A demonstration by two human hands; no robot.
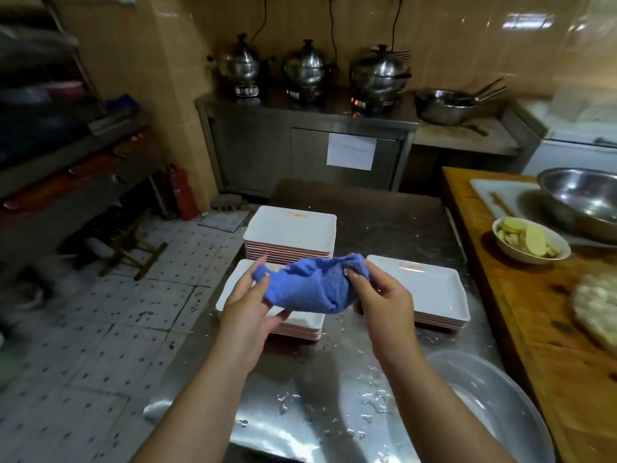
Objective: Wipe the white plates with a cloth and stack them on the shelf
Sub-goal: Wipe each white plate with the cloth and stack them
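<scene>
Three stacks of white plates [289, 228] sit on the wet steel table [384, 208]; a basin [494, 406] lies near right. Both hands hold a blue cloth [310, 285] above the plates: left hand [248, 309] pinches its left end, right hand [384, 302] grips the right, probably by thumb and fingers.

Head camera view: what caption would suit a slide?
Both hands, left hand and right hand, hold a blue cloth above three stacks of white plates.
</scene>
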